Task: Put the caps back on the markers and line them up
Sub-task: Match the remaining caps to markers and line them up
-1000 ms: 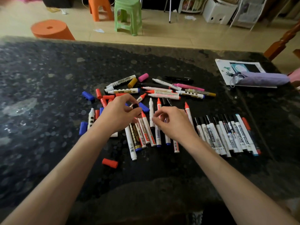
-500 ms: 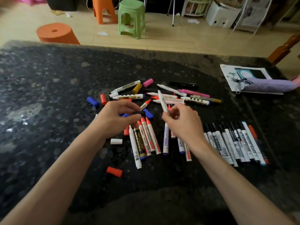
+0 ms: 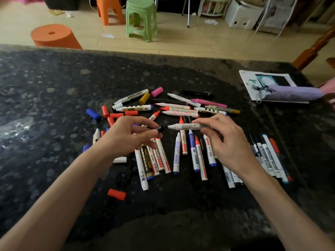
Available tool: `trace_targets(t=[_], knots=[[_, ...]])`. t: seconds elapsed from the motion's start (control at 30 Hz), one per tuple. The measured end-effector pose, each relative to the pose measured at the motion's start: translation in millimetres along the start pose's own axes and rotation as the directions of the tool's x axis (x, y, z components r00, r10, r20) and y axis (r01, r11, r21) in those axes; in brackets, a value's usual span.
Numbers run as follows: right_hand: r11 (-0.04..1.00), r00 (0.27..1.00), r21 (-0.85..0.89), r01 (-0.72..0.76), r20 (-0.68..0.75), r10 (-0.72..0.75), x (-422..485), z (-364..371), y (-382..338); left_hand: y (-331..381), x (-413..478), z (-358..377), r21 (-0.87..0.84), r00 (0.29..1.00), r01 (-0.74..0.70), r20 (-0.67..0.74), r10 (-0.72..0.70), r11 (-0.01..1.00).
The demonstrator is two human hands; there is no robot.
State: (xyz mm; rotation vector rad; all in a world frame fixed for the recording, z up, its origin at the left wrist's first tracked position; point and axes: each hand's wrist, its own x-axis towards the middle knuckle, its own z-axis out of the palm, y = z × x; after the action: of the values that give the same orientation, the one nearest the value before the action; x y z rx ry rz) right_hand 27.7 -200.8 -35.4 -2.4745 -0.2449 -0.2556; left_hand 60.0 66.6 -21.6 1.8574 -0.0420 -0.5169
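Observation:
My left hand (image 3: 125, 137) pinches a black cap (image 3: 160, 128) above the table, its open end facing right. My right hand (image 3: 225, 142) holds a white uncapped marker (image 3: 186, 126) level, tip pointing left, a small gap from the cap. Below them several uncapped markers (image 3: 176, 153) lie loosely on the dark table (image 3: 54, 98). A row of capped markers (image 3: 268, 156) lies side by side at the right, partly hidden by my right wrist. Loose caps lie about: red (image 3: 117, 194), blue (image 3: 93, 114), white (image 3: 120, 159), pink (image 3: 157, 91), yellow (image 3: 144, 98).
More markers (image 3: 181, 109) lie crosswise behind my hands. A purple pouch (image 3: 293, 94) on a printed sheet (image 3: 248, 82) rests at the table's right. Beyond the far edge stand an orange stool (image 3: 54, 36), a green stool (image 3: 141, 17) and a wooden chair post (image 3: 315, 49).
My right hand lifted a white marker from the pile and turned it level, tip to the left. My left hand brought the black cap up close to that tip.

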Motion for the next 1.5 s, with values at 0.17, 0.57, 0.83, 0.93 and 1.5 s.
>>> trace_targets(t=[0.17, 0.57, 0.83, 0.93, 1.5], knots=[[0.998, 0.998, -0.035, 0.056, 0.008, -0.056, -2, 0, 0, -1, -1, 0, 0.063, 1.0, -0.012, 0.007, 0.011, 0.998], [0.994, 0.987, -0.023, 0.107, 0.121, -0.104, -2, 10, -10, -12, 0, 13, 0.488, 0.885, -0.386, -0.043, 0.463, 0.783], [0.992, 0.992, 0.014, 0.124, 0.005, -0.124, -5, 16, -18, -16, -1, 21, 0.382, 0.852, -0.406, -0.169, 0.495, 0.83], [0.993, 0.994, 0.04, 0.112, -0.012, -0.112, -7, 20, -17, -18, -1, 24, 0.386, 0.838, -0.423, -0.178, 0.516, 0.82], [0.992, 0.971, -0.126, -0.02, 0.232, 0.049, -24, -2, -7, -18, 6, 48, 0.364, 0.872, -0.442, -0.04, 0.489, 0.819]])
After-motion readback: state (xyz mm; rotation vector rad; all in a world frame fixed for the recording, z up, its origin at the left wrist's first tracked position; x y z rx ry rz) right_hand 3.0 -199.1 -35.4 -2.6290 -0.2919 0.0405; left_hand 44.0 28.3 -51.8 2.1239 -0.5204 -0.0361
